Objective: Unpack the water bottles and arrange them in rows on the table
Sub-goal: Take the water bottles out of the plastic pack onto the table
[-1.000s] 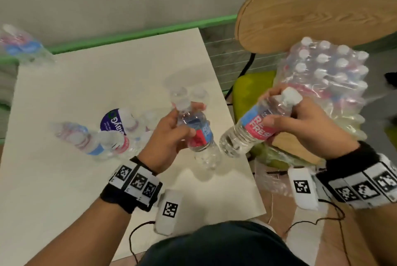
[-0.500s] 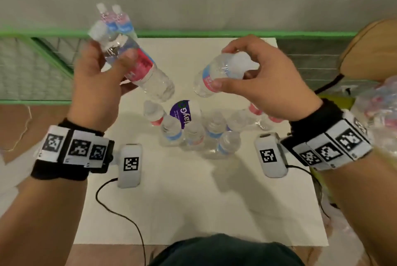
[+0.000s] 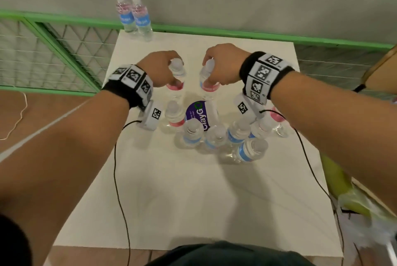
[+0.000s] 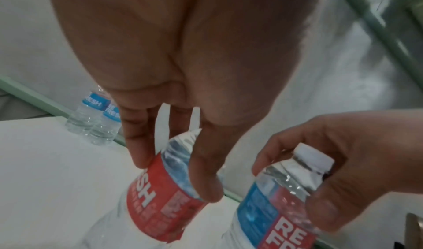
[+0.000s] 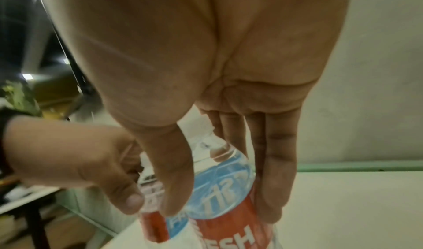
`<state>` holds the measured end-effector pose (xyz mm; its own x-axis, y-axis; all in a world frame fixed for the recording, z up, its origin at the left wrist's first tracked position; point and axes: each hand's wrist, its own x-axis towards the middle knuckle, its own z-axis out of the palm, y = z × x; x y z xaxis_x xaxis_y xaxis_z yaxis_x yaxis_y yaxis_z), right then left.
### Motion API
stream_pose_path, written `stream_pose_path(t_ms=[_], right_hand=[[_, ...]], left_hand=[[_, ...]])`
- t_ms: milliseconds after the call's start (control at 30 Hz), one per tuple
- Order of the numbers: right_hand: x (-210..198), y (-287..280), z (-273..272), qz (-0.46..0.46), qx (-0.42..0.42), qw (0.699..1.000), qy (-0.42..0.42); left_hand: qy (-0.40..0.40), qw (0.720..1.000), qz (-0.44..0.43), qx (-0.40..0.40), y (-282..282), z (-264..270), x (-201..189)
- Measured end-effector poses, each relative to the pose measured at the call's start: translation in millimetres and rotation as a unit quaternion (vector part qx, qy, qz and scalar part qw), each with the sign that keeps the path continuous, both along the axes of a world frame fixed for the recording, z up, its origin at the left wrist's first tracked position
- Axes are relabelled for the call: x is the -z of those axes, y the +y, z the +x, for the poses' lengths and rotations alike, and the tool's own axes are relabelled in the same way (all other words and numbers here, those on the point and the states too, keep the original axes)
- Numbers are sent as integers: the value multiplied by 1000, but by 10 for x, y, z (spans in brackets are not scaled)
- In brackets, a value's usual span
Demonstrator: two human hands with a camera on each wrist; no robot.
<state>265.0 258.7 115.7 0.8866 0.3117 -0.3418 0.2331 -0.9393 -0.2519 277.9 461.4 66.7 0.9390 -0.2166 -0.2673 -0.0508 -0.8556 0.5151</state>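
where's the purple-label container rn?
Head view: the purple-label container stands mid-table, just nearer the person than the two held bottles, with standing bottles around its near side.

Clear glossy plastic bottles, matt table

Plain room, white table, green mesh railing

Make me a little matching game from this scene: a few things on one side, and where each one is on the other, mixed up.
Things:
1. left hand
2. right hand
3. pair of bottles
4. purple-labelled container

Places:
A. at the table's far edge, by the green rail
B. among the cluster of bottles mid-table
C. gripping the left one of the two held bottles
D. gripping the right one of the two held bottles

Pairs: 1-C, 2-D, 3-A, 4-B
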Motion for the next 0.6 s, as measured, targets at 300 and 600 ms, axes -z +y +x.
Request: stream_pose_path(t_ms=[300,600], right_hand=[[538,73,400,-58,41,995,72],[592,59,568,-31,39,999,8]], left_hand=[[7,987,131,98,-96,409,276],[-30,987,131,82,-153,478,365]])
